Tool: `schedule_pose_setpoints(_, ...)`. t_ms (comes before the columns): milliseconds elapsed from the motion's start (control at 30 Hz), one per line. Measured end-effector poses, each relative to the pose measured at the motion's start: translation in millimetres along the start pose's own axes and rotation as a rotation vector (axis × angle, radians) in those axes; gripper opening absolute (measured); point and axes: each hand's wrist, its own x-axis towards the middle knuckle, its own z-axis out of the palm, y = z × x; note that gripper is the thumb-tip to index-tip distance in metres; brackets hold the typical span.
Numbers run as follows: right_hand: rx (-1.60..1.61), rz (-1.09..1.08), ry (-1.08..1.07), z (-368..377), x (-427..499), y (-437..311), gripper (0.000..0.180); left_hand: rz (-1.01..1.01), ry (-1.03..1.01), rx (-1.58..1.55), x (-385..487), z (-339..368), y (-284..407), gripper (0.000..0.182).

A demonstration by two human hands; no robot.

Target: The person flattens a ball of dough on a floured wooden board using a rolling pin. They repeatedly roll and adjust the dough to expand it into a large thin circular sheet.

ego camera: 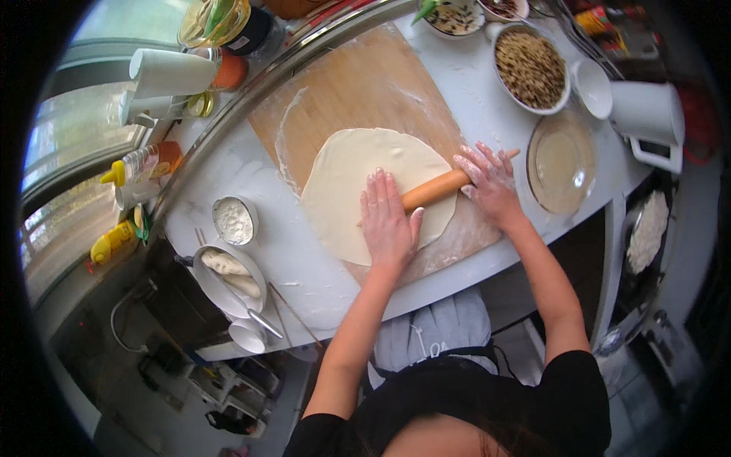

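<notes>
A wide, thin sheet of dough [342,183] lies on a floured wooden board [354,80], reaching over the board's left edge onto the counter. Across its right part rests a tapered wooden rolling pin [435,190], set at a slant. My left hand [390,217] lies flat over the pin's left end, fingers extended. Near the pin's right end, my right hand [488,180] presses down with its palm, fingers stretched and dusted with flour. Neither hand wraps its fingers around the pin. The part of the pin beneath each hand is hidden.
Left on the white counter [308,308] are a bowl of flour [235,221], a bowl with dough pieces [231,277] and chopsticks [296,314]. To the right stand a bowl of brown crumbly filling [530,68], a glass plate [561,163] and a white pitcher [645,114].
</notes>
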Motion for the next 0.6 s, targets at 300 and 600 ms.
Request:
schedule_pose_setpoints(300,0.145,-0.134,-0.103,2.9,125.8,8.6,0.052,-0.348,0.326,0.109,78.7,-6.3,-18.4,0.09)
schedule_pose_setpoints(600,0.187,-0.271,-0.084,-0.2,171.3,17.0,0.046,-0.414,0.39,0.149,107.5,-23.0,-28.0,0.092)
